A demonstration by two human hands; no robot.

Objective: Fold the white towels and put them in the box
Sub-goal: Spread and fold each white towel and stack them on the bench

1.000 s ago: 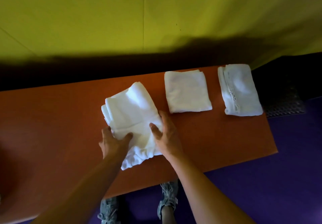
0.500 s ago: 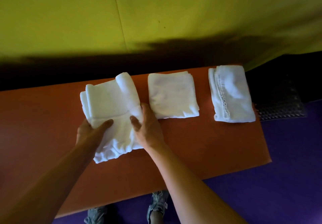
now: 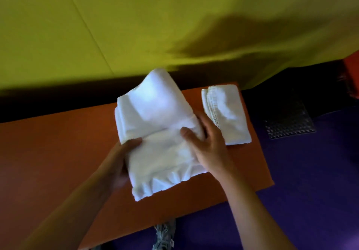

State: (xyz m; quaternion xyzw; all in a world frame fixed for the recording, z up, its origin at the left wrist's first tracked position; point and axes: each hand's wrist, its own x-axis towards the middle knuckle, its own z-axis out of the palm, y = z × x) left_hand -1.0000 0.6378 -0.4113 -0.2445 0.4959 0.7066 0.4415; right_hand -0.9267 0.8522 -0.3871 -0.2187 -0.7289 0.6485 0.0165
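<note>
staged indoor recording set, not a home: yellow-green backdrop sheet (image 3: 136,26) across top, orange desk (image 3: 48,152), purple floor (image 3: 310,172) lower right.

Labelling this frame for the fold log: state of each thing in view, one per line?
left hand: grips the big towel's left side
right hand: grips its right side, thumb on top
big towel: folded, held over the table, middle towel hidden
lace-edged towel: folded, lying flat on the table's right end
orange table: bears the lace-edged towel
box: not in view
</note>
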